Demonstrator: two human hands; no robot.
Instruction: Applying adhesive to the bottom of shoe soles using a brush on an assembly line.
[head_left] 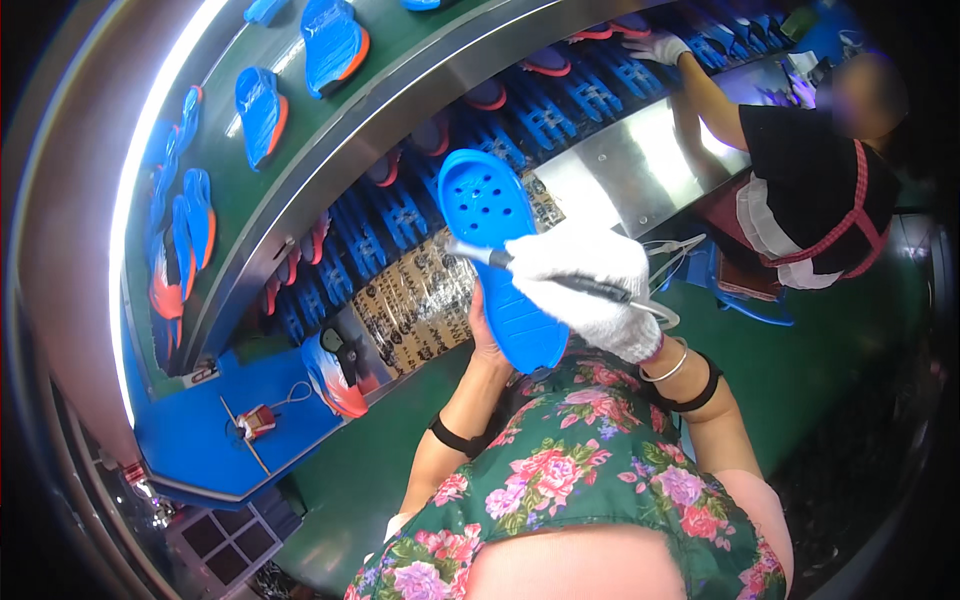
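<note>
A long blue shoe sole (525, 325) stands tilted in front of me, with several round holes at its wide far end and fine grooves toward the near end. My bare left hand (483, 330) grips it from the left edge and underneath; most of its fingers are hidden behind the sole. My right hand (585, 285), in a white knit glove, is closed around a slim, pen-like tool (490, 255). Its dark handle lies in the fingers, and the grey tip reaches across the sole's middle. Whether the tip touches the sole I cannot tell.
A curved metal-edged rack (340, 130) holds blue and orange-red shoe parts. Below run rows of blue holders (400, 215). At lower left, a blue table (190, 430) bears a small red item; a white, blue and red shoe (333, 378) is beside it. A gloved co-worker (810, 190) reaches in at right.
</note>
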